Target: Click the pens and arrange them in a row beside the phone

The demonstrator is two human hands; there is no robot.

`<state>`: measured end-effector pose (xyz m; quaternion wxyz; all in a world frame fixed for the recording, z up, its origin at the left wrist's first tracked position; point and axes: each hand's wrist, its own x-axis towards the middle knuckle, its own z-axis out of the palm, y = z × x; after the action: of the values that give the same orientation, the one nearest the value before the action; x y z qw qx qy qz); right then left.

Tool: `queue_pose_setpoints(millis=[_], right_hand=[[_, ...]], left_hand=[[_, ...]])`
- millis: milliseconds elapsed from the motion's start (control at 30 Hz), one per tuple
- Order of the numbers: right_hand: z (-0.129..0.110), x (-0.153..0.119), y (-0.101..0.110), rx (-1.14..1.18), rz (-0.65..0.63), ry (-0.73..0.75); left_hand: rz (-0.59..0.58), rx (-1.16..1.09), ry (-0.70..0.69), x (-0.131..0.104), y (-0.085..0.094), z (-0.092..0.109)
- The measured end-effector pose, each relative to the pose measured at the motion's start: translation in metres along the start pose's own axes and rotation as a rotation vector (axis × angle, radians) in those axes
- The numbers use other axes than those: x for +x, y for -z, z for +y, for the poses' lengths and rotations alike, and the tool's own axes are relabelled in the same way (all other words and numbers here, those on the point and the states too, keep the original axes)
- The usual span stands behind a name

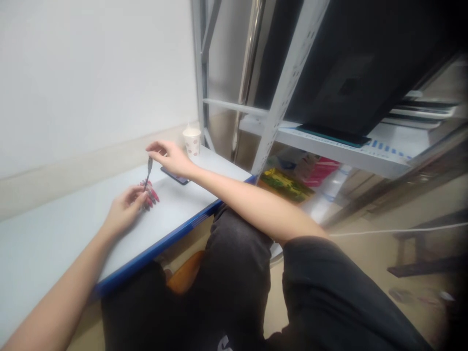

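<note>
My left hand [126, 208] rests low over the white tabletop [175, 204], its thumb and fingers closed on a small cluster of red and dark pointed pieces [151, 194] that spread like a fan. What exactly the cluster is, I cannot make out. Above it, my right hand [168, 157] pinches the top of a slim dark tool [149, 169], thicker at its upper end. The tool stands nearly upright, and its thin lower end reaches the red cluster by my left fingertips. A phone [174, 175] lies flat on the table, partly hidden under my right hand.
A patterned paper cup [192, 140] stands at the table's far end. The table has a blue front edge [157, 248] close to my legs. A grey metal rack [288, 83] on the right holds a large black panel [351, 73]. Colourful packages [288, 184] lie below its shelf.
</note>
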<state>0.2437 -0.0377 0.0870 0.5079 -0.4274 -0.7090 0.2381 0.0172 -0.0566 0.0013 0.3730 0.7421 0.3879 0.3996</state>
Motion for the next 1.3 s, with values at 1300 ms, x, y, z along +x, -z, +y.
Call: queue_pose_setpoints(millis=[1300], right_hand=[[0.007,0.0,0.017,0.108,0.031,-0.08]], left_hand=[[-0.056,-0.085,0.021,0.006,-0.002,-0.014]])
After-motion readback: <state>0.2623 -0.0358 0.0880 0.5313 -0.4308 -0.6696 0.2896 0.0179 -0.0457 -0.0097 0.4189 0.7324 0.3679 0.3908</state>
